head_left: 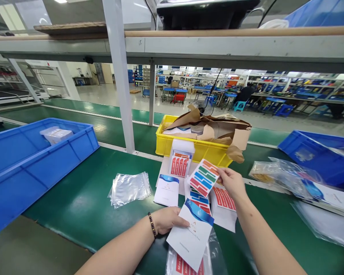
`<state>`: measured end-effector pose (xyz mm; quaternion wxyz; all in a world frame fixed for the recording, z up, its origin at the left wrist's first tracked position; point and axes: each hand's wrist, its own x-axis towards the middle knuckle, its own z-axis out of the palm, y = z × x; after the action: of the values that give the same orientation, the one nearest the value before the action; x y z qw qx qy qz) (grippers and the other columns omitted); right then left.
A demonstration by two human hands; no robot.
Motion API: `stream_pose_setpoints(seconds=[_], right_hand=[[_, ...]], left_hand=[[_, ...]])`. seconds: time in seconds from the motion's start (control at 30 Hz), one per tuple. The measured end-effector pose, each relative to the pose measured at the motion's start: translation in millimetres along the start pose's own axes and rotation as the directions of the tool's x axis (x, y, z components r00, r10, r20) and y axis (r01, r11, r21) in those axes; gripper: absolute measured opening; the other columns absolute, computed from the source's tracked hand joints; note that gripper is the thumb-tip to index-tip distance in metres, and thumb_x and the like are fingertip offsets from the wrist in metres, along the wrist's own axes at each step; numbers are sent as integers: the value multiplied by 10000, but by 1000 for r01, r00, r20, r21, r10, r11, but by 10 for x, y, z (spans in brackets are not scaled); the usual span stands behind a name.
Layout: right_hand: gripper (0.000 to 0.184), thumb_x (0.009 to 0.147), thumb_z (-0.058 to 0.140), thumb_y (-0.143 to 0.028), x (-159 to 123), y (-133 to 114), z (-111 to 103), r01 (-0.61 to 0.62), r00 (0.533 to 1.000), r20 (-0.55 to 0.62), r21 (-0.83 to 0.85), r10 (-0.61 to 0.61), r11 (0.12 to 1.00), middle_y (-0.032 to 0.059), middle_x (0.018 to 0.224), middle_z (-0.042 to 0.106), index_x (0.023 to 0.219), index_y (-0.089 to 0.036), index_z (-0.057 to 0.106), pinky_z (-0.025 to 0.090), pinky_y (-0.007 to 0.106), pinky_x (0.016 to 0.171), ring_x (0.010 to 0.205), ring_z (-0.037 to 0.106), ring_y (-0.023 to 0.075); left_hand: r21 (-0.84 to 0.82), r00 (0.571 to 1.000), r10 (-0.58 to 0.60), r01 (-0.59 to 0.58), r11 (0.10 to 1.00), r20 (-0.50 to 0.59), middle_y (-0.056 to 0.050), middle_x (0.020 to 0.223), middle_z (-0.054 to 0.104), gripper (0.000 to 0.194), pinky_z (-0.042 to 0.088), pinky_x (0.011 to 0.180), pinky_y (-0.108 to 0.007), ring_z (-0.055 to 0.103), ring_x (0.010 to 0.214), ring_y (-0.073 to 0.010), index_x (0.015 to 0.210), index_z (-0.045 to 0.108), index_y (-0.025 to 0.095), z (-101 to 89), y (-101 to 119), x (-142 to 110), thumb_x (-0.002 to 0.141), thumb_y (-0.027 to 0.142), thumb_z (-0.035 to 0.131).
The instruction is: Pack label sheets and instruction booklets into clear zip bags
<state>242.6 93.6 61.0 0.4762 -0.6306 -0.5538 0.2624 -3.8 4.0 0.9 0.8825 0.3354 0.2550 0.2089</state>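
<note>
My left hand point(169, 220) is closed on a white booklet point(190, 238) with a blue wave along its top, the thumb lying across its front. Between the fingers of my right hand point(231, 181) is a sticker sheet point(204, 177) with red, blue, green and orange shapes, tilted above a stack of like sheets point(199, 199). Red label sheets point(224, 198) lie beside that stack. Further left is a pile of booklets point(166, 191). A white holder point(182, 147) stands behind with red labels point(178, 166) at its front. Under the held booklet lies a clear bag point(216, 252) with red labels.
Clear plastic bags point(130, 187) lie on the green bench at left. A blue bin point(46, 168) stands far left, a yellow crate point(200, 151) with torn brown paper behind, another blue bin point(318, 152) at right near bagged items point(278, 173). A white post point(120, 76) rises from the bench.
</note>
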Motion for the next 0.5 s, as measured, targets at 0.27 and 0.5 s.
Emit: stream_pose_setpoints(seconds=[0.27,0.5], right_hand=[[318,693,553,-483,-867,-107,146,-116,975,195,62,102,991,-21,443,503,676,-166,578,330,212,353,356,431,99],[285,769,455,-411,-905,154,-87,282,959,133,-477,-249,832,68,945,616,835,-197,630,422,335,784,900,552,233]], left_hand=[[-269,993,105,-116,956,-56,-133,907,651,422,402,839,-364,609,815,-207,946,601,75,47,0,94,730,430,531],[-217,986,60,-93,972,-154,-146,782,665,267,436,781,-377,630,680,-204,872,606,25,-2,-25,102,698,226,596]])
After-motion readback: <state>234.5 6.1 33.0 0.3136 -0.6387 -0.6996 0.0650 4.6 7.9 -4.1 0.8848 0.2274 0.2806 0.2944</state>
